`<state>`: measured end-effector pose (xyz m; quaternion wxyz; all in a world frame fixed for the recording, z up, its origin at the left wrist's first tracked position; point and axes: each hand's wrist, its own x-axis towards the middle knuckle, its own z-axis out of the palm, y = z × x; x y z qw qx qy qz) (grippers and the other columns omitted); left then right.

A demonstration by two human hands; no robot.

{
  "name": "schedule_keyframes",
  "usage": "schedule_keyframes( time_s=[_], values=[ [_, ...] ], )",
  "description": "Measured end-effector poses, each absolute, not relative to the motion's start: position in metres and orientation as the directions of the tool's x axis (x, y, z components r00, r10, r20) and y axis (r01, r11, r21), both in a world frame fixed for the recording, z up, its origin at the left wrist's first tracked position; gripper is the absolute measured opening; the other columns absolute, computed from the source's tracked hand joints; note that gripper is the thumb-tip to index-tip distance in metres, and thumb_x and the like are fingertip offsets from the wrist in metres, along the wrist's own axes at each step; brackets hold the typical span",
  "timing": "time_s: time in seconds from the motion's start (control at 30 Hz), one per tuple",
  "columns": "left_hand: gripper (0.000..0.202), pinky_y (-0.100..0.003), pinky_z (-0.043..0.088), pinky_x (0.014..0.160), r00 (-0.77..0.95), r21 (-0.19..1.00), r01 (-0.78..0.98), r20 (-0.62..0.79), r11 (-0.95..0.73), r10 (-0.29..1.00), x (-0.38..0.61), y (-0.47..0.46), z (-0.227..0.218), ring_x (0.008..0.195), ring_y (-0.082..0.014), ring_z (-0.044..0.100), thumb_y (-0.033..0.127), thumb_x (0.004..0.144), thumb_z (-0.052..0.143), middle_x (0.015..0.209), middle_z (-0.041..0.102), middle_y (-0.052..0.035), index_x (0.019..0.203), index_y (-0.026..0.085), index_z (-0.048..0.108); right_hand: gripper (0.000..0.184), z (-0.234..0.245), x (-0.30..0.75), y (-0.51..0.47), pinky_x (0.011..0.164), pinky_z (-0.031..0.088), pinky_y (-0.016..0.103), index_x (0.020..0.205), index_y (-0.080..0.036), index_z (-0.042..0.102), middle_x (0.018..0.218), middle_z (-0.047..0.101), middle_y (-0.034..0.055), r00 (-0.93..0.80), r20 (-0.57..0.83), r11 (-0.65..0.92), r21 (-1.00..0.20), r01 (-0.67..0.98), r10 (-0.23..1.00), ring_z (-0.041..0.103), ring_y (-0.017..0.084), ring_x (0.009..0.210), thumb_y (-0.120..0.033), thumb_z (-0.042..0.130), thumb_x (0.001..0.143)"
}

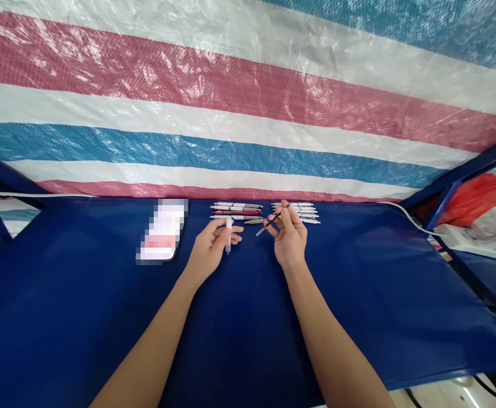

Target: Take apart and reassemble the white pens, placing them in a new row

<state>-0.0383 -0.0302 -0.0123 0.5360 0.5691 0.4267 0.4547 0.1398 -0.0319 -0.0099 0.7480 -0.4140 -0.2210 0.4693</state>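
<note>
Between thumb and fingers, my left hand (210, 249) pinches a white pen barrel (229, 225) with a clear lower part, held upright above the table. A thin dark pen refill (268, 224) with a clear end slants down to the left from the fingertips of my right hand (291, 238). The barrel and the refill are apart. Behind my left hand lies a row of white, grey and red pens (237, 213). Behind and beside my right hand, several white pens (309, 215) lie in a second row, partly hidden by my fingers.
A phone (162, 232) with a blurred screen lies to the left on the blue table (239, 340). A striped plastic sheet (230, 113) hangs behind. Blue frame posts stand at both sides. A white cable (409, 218) and a red bag (481, 201) are at the right.
</note>
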Motion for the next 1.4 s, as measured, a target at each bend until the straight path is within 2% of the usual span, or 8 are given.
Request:
schedule_keyframes(
  time_s=[0.07, 0.17, 0.27, 0.63, 0.83, 1.13, 1.4],
  values=[
    [0.038, -0.04, 0.056, 0.083, 0.231, 0.992, -0.124, 0.017, 0.012, 0.973, -0.038, -0.029, -0.014, 0.089, -0.0232, 0.072, 0.046, 0.09, 0.062, 0.111, 0.073, -0.0135, 0.114, 0.018, 0.054, 0.033, -0.01, 0.139, -0.034, 0.07, 0.06, 0.028, 0.102, -0.025, 0.069, 0.086, 0.065, -0.0028, 0.378, -0.071, 0.151, -0.836, -0.527, 0.923, 0.065, 0.01, 0.073, -0.041, 0.076, 0.073],
    [0.035, -0.046, 0.053, 0.092, 0.243, 0.955, -0.286, -0.003, 0.074, 0.97, -0.036, -0.028, -0.018, 0.096, -0.0239, 0.072, 0.044, 0.089, 0.064, 0.114, 0.072, -0.0136, 0.11, 0.019, 0.051, 0.033, -0.013, 0.138, -0.038, 0.071, 0.061, 0.03, 0.102, -0.025, 0.069, 0.086, 0.065, -0.0023, 0.245, -0.056, 0.063, -0.889, -0.454, 0.968, 0.066, 0.011, 0.074, -0.043, 0.074, 0.075],
    [0.036, -0.049, 0.052, 0.095, 0.248, 0.931, -0.345, -0.03, 0.117, 0.968, -0.033, -0.028, -0.019, 0.097, -0.0243, 0.072, 0.043, 0.086, 0.068, 0.114, 0.072, -0.013, 0.108, 0.02, 0.051, 0.033, -0.017, 0.141, -0.039, 0.07, 0.061, 0.03, 0.102, -0.025, 0.068, 0.084, 0.064, -0.0024, 0.196, -0.036, 0.045, -0.919, -0.392, 0.98, 0.065, 0.011, 0.072, -0.046, 0.072, 0.077],
    [0.035, -0.043, 0.06, 0.079, 0.226, 0.944, -0.299, -0.072, 0.139, 0.972, -0.03, -0.026, -0.018, 0.082, -0.0235, 0.073, 0.038, 0.083, 0.072, 0.101, 0.073, -0.0076, 0.109, 0.018, 0.059, 0.031, -0.021, 0.147, -0.036, 0.064, 0.06, 0.027, 0.099, -0.024, 0.067, 0.083, 0.063, -0.0022, 0.143, -0.058, -0.003, -0.934, -0.358, 0.988, 0.063, 0.01, 0.066, -0.047, 0.068, 0.08],
    [0.04, -0.044, 0.06, 0.078, 0.226, 0.961, -0.24, -0.085, 0.14, 0.97, -0.027, -0.024, -0.016, 0.08, -0.0238, 0.073, 0.042, 0.081, 0.073, 0.1, 0.072, -0.0079, 0.111, 0.018, 0.06, 0.031, -0.02, 0.148, -0.036, 0.062, 0.06, 0.026, 0.095, -0.022, 0.068, 0.081, 0.065, -0.0018, 0.144, -0.074, -0.018, -0.933, -0.359, 0.987, 0.064, 0.01, 0.066, -0.047, 0.07, 0.078],
    [0.038, -0.041, 0.061, 0.075, 0.244, 0.971, -0.206, -0.07, 0.122, 0.967, -0.027, -0.026, -0.016, 0.084, -0.0245, 0.073, 0.042, 0.083, 0.071, 0.099, 0.071, -0.0078, 0.11, 0.018, 0.061, 0.029, -0.02, 0.148, -0.037, 0.062, 0.061, 0.025, 0.094, -0.022, 0.07, 0.081, 0.067, -0.0017, 0.133, -0.067, -0.013, -0.929, -0.371, 0.989, 0.065, 0.01, 0.066, -0.046, 0.071, 0.077],
    [0.041, -0.043, 0.06, 0.078, 0.27, 0.976, -0.193, -0.047, 0.102, 0.962, -0.028, -0.027, -0.015, 0.085, -0.026, 0.073, 0.044, 0.083, 0.07, 0.102, 0.07, -0.0098, 0.112, 0.017, 0.062, 0.031, -0.019, 0.146, -0.041, 0.061, 0.061, 0.027, 0.092, -0.021, 0.071, 0.081, 0.07, -0.0006, 0.135, -0.053, 0.0, -0.933, -0.361, 0.989, 0.067, 0.012, 0.067, -0.047, 0.074, 0.075]
  ],
)
